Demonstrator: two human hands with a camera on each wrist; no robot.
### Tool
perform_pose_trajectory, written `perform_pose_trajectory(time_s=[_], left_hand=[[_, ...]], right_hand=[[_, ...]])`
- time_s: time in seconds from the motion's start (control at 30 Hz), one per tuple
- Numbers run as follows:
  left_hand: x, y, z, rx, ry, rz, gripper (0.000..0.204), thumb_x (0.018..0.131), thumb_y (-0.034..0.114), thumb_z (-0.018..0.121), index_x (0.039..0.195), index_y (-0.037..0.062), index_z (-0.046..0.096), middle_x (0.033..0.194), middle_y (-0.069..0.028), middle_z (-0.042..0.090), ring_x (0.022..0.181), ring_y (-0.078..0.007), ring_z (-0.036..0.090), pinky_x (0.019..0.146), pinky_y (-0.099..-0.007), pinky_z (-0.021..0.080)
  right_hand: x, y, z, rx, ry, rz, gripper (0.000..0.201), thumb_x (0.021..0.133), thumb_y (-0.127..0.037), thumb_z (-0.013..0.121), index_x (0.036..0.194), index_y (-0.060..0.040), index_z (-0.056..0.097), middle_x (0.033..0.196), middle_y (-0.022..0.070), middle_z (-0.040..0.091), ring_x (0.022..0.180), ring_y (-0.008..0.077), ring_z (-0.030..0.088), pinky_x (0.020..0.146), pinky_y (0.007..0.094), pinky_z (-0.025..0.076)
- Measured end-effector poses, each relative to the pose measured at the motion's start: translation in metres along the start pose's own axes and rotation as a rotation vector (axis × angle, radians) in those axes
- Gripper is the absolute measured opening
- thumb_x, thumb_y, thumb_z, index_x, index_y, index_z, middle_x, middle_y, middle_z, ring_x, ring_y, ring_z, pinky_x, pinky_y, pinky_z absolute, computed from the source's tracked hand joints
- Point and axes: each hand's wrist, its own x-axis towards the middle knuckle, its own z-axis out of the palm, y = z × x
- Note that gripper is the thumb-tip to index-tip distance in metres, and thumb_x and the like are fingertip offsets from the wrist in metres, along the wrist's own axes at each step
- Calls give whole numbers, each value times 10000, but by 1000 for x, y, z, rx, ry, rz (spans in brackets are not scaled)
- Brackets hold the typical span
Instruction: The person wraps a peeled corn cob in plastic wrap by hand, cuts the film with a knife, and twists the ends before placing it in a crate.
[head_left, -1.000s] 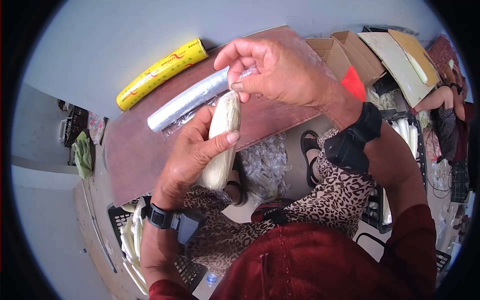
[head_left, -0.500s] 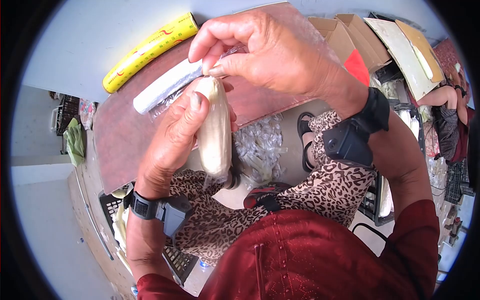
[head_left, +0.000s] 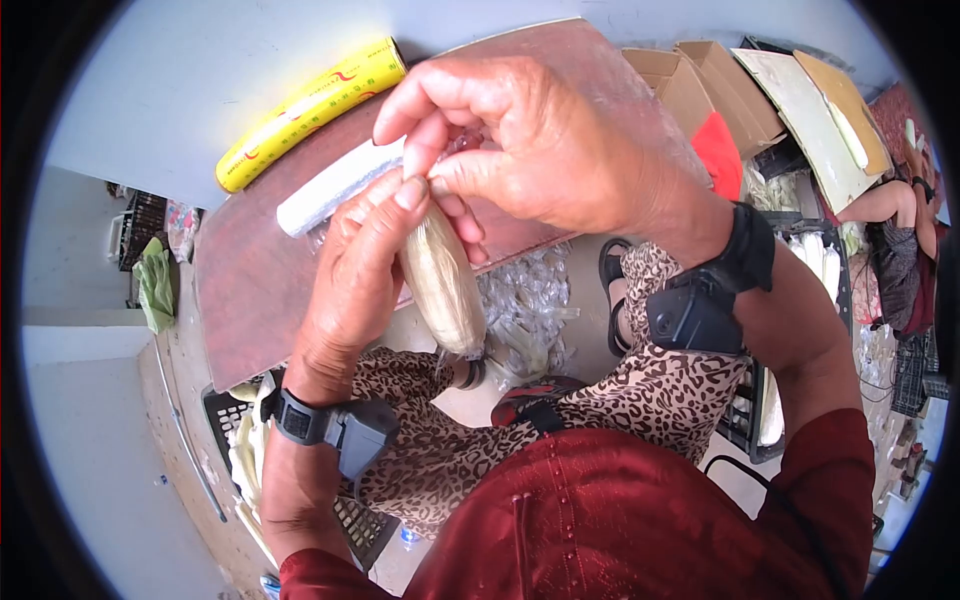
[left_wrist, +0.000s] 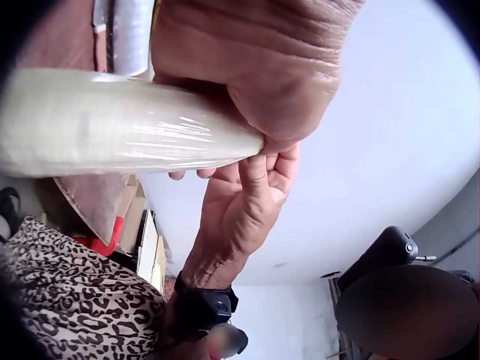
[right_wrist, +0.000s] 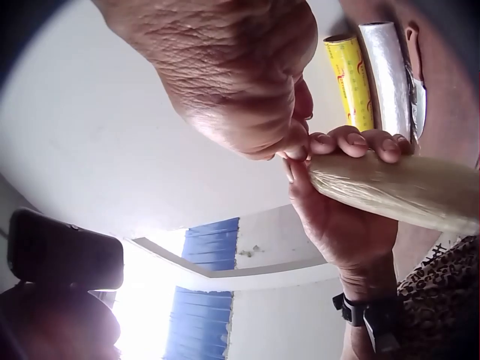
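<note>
A pale ear of corn in its husk (head_left: 445,285) is held over the lap, with shiny cling film (left_wrist: 172,131) tight around it. My left hand (head_left: 355,255) grips it near the upper end, fingers behind and thumb at the tip. At that same tip, the thumb and forefinger of my right hand (head_left: 550,145) pinch a bit at the end, as the right wrist view also shows. The pinched bit is mostly hidden by the fingertips. Behind the hands lies a silvery roll of cling film (head_left: 335,190) on the reddish-brown board (head_left: 250,310).
A yellow printed roll (head_left: 310,115) lies along the board's far edge. Beside the film roll is a knife (right_wrist: 417,82). Crumpled film (head_left: 525,310) covers the floor under the board. Crates of pale ears (head_left: 245,450) flank the legs. Cardboard boxes (head_left: 725,95) and another person (head_left: 890,210) are at right.
The corn's lower end has swung to the right. My left thumb has moved up from its side to the tip, meeting the right fingertips, which stay at that end.
</note>
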Motion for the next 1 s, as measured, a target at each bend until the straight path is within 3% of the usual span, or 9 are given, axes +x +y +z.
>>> perform_pose_trajectory(time_s=[0.1, 0.2, 0.23, 0.3, 0.37, 0.6, 0.63, 0.83, 1.0], left_hand=[[1, -1, -4, -9, -13, 22, 402, 1014, 370, 451, 1014, -4, 600, 857, -101, 644, 776, -181, 654, 704, -305, 537], [-2, 1, -3, -2, 14, 47, 356, 1019, 320, 437, 948, 7, 591, 840, -94, 639, 758, -166, 644, 686, -297, 526], [-3, 0, -5, 18, 25, 46, 354, 1021, 316, 435, 948, 8, 592, 838, -92, 638, 757, -164, 643, 684, -296, 525], [-4, 1, -4, 65, 74, 42, 345, 1027, 314, 442, 907, 13, 561, 791, -110, 614, 724, -209, 635, 677, -321, 519], [-4, 0, -6, 77, 52, 50, 336, 1035, 302, 458, 925, 11, 586, 816, -86, 625, 750, -163, 629, 689, -295, 516], [-4, -7, 2, 408, 66, 138, 232, 1019, 246, 557, 991, 34, 647, 802, -3, 618, 760, -82, 566, 684, -260, 474], [-4, -9, 1, 448, 73, 152, 233, 1019, 256, 559, 977, 42, 642, 808, -6, 628, 763, -85, 578, 684, -258, 475], [-5, -6, -5, 559, -6, 75, 248, 1005, 280, 594, 975, 36, 627, 805, 14, 604, 762, -80, 573, 685, -253, 481], [-4, -14, -2, 548, 36, 115, 263, 998, 287, 609, 1002, 25, 630, 807, 26, 587, 754, -68, 545, 685, -248, 476]], right_hand=[[2, 4, -1, 35, 16, -23, 242, 926, 23, 571, 1167, 35, 546, 858, 55, 636, 686, 90, 626, 603, 224, 530], [7, 1, -18, -10, 220, 111, 205, 956, -60, 604, 1145, 8, 562, 865, 43, 639, 710, 73, 611, 598, 201, 511], [8, 3, -27, -104, 190, 114, 357, 982, -310, 625, 1133, 9, 574, 839, 36, 624, 699, 62, 590, 566, 184, 486], [3, -1, -26, -83, 142, 292, 485, 957, -457, 610, 1097, 7, 593, 817, 53, 633, 660, 85, 582, 511, 204, 461], [-2, -2, -17, -105, 94, 389, 711, 889, -689, 559, 1009, 9, 629, 764, 53, 627, 626, 88, 567, 473, 217, 441], [-3, -9, -11, -73, -135, 540, 657, 925, -645, 545, 870, 5, 625, 668, 15, 538, 540, 59, 519, 457, 200, 427], [-2, -14, -8, -97, -125, 551, 555, 952, -549, 585, 860, -3, 618, 673, 20, 562, 545, 57, 521, 460, 205, 427], [0, 7, -17, -207, -36, 412, 411, 982, -402, 607, 871, -7, 612, 725, 33, 613, 556, 65, 554, 466, 209, 432], [0, -10, -16, -145, -21, 553, 417, 979, -414, 606, 892, -7, 615, 739, 35, 613, 542, 75, 552, 464, 220, 433]])
